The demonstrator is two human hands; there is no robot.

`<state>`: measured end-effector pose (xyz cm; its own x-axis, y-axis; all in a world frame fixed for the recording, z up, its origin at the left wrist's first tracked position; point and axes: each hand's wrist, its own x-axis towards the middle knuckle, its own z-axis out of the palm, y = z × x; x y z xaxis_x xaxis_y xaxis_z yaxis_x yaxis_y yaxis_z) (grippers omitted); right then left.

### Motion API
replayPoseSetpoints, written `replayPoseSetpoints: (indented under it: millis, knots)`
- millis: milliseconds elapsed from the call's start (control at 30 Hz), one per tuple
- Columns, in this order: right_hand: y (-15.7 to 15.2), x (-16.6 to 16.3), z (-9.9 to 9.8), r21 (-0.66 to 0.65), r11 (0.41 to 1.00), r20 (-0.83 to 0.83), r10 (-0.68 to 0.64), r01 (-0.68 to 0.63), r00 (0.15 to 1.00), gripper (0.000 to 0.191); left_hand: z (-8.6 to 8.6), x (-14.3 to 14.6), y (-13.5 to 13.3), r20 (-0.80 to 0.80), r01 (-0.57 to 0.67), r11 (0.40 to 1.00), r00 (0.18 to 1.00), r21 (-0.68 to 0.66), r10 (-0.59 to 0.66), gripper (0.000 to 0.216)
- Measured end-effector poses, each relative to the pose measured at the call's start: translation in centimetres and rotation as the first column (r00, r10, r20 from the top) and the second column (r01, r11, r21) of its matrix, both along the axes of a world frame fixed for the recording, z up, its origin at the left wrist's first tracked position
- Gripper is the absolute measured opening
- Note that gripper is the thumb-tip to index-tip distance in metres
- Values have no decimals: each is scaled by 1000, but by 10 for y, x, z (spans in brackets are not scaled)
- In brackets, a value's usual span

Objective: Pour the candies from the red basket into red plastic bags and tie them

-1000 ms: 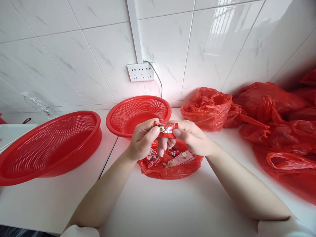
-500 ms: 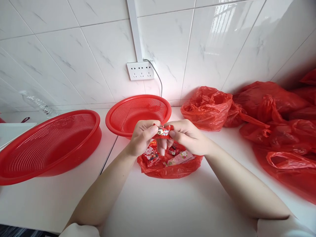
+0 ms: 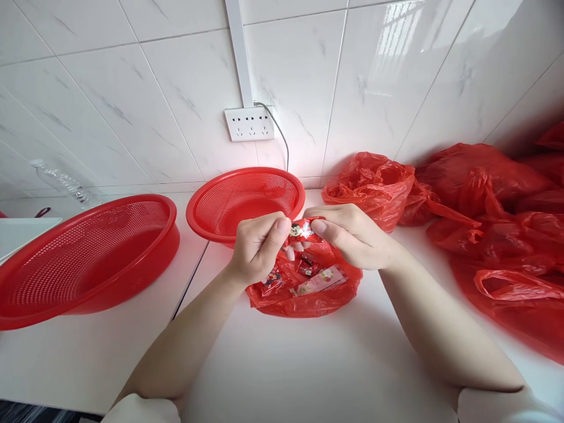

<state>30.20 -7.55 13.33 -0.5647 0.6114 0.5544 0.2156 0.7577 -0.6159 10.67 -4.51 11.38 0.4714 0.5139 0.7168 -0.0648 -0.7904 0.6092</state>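
A small red wrapped candy (image 3: 303,230) with a cartoon figure on it is stretched between my two hands. My left hand (image 3: 259,244) pinches its left end between thumb and fingers. On the other end, my right hand (image 3: 352,234) grips with thumb and fingers closed. Just below lies a red plastic bag (image 3: 304,306), its mouth spread wide. Inside it I see a pink packet (image 3: 321,281), a red printed packet (image 3: 272,282) and small dark red wrapped pieces (image 3: 307,267). My hands cover the bag's far side.
A red colander (image 3: 207,200) stands behind my hands, and a larger one (image 3: 170,235) at left. Several red plastic bags (image 3: 480,170) crowd the right side. A clear bottle (image 3: 66,182) lies by the wall, below a power socket (image 3: 249,124).
My right hand has moved slightly right and turned, and the candy shows more of its length between my hands. More of the bag's contents show below. The view has shifted a little.
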Motion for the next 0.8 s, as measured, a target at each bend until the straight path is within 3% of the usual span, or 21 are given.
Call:
replayPoseSetpoints:
  millis: [100,167,267,367,533,700,800]
  knots:
    - [3,1,-3,49,995,2,-85,85,996,37,-1,3,0,-14,-90,995,996,50,91,38]
    - [6,2,-6,65,996,-68,-64,69,996,35,-1,3,3,-6,-92,995,996,-27,91,40]
    - [10,1,-9,88,995,-187,-37,54,982,23,-4,4,9,67,-22,979,997,-204,37,42]
    - [14,-4,-12,89,986,-247,-115,140,962,32,-9,8,11,133,61,949,991,-308,-20,41]
    - [17,-14,-17,79,984,-339,-122,158,933,26,-14,14,11,75,145,891,989,-431,-124,40]
    - [12,-6,-12,117,944,-242,-273,307,931,18,-5,5,21,-4,-18,853,1000,-521,18,32]
    - [11,-1,-9,249,864,-131,-418,438,899,14,2,-2,24,-77,-55,850,997,-523,17,44]
